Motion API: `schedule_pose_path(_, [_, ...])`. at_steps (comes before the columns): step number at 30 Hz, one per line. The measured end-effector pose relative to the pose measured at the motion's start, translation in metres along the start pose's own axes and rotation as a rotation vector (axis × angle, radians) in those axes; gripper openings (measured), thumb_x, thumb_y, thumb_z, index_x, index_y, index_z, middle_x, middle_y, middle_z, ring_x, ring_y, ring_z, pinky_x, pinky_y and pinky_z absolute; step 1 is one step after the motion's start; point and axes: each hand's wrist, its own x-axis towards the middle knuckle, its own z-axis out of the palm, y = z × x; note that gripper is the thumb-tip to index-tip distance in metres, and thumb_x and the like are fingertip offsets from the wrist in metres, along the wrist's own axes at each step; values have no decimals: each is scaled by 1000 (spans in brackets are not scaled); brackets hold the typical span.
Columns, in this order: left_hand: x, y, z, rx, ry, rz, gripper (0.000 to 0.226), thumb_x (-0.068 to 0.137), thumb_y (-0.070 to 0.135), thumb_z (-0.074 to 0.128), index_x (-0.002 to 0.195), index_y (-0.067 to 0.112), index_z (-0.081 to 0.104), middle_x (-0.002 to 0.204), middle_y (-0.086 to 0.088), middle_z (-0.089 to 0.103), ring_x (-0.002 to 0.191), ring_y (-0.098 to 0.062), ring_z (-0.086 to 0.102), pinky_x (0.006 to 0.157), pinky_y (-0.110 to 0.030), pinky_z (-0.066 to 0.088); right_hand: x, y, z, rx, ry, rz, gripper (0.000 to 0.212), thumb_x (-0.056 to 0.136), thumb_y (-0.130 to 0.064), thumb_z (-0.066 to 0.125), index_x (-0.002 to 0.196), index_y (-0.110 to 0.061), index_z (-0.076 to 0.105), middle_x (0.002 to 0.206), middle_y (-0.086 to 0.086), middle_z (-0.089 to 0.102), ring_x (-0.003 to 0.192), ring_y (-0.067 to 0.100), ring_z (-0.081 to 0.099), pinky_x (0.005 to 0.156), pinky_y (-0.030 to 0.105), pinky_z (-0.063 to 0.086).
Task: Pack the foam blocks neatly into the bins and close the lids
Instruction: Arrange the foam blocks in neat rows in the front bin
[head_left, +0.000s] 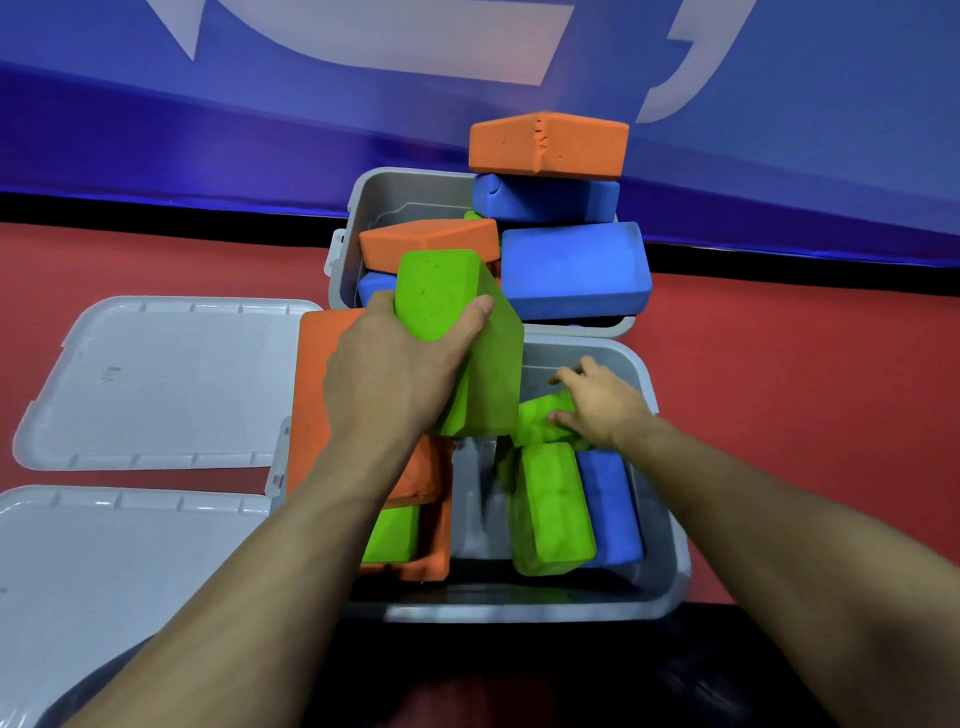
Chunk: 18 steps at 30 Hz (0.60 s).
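Head view: one wide-angle look down over both forearms onto a red floor; a blue banner runs along 12 o'clock
Left hand: fingers and thumb curled round the upper end of a large green block; the block stands tilted above the near bin's left half, hiding part of what lies beneath
Right hand: at 3 o'clock of the left hand, inside the near bin; fingers bent onto a crumpled green block, gripping it, though how firmly I cannot tell
Near bin: grey, lid off, at centre toward 6 o'clock; along its right side an upright green block with a blue block touching it at 3 o'clock; on the left, orange blocks with a small green block among them, partly covered by the left forearm; a bare grey gap between the two groups
Far bin: grey, just beyond the near bin at 12 o'clock, overfilled; an orange block and a big blue block lie over its rim; a second blue block carries another orange block on top
Lids: two grey lids at 9 o'clock on the floor, the far lid beside the near bin, the near lid toward 7 o'clock; both off the bins
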Motion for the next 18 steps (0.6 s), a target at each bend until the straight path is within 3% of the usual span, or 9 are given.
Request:
schedule_pose_path(4, [6, -4, 3, -6, 14, -17, 76, 72, 91, 54, 109, 25, 62, 105, -2, 71, 101, -33, 64, 80, -42, 49, 39, 18, -1, -14, -215, -102, 75, 84, -53, 74, 148, -30, 43, 148, 2, 47, 133, 28, 47, 109, 42, 41])
schedule_pose_path(7, [8, -5, 6, -12, 13, -12, 71, 73, 89, 56, 104, 25, 60, 101, -2, 69, 99, -33, 63, 74, -39, 45, 51, 28, 11, 23, -361, -145, 85, 77, -48, 83, 149, -26, 44, 147, 3, 51, 133, 27, 49, 111, 40, 40])
schedule_pose_path(12, [11, -6, 9, 13, 12, -16, 73, 73, 90, 54, 102, 24, 62, 98, -3, 69, 96, -33, 62, 71, -37, 40, 58, 36, 27, 4, -315, -224, 91, 76, -43, 85, 152, -24, 40, 148, 5, 49, 137, 27, 43, 113, 35, 32])
schedule_pose_path(18, [10, -5, 15, 24, 6, -22, 73, 70, 93, 55, 96, 25, 63, 93, -1, 70, 93, -32, 65, 77, -41, 52, 62, 47, 26, 12, -159, -110, 92, 75, -57, 80, 153, -30, 37, 137, 6, 51, 126, 31, 47, 106, 41, 39])
